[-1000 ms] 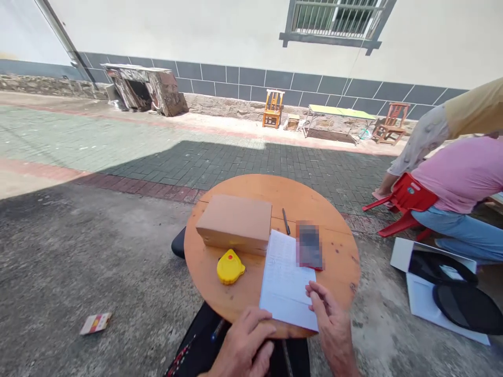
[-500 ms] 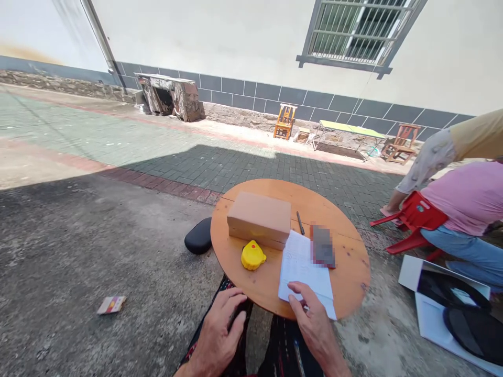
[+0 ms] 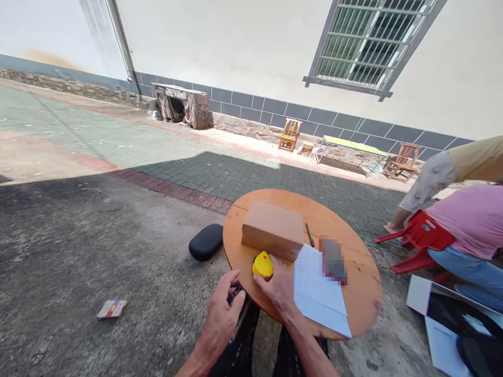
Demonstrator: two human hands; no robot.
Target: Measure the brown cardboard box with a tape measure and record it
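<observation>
On the round wooden table (image 3: 359, 309) stands a small yellow rounded object (image 3: 262, 266) with a red spot on top; its exact kind is unclear. My right hand (image 3: 280, 288) reaches across the near edge, with its thumb in front of the object and its fingers along the right side, gripping it. My left hand (image 3: 226, 303) hovers just off the table's near left edge, empty, its fingers loosely bent and apart. Directly behind the yellow object lies a brown cardboard box (image 3: 273, 222). White papers (image 3: 320, 293) rest to the right of my right hand.
A black pen (image 3: 310, 234) and a blurred-out flat item (image 3: 333, 262) lie on the table's right side. A black case (image 3: 206, 242) is left of the table. At right, a person in pink (image 3: 467, 217) sits on a red chair (image 3: 426, 230), near an open white box (image 3: 444, 335).
My right hand has moved left from the papers onto the yellow object. My left hand stays near the table edge. The whole view has shifted slightly.
</observation>
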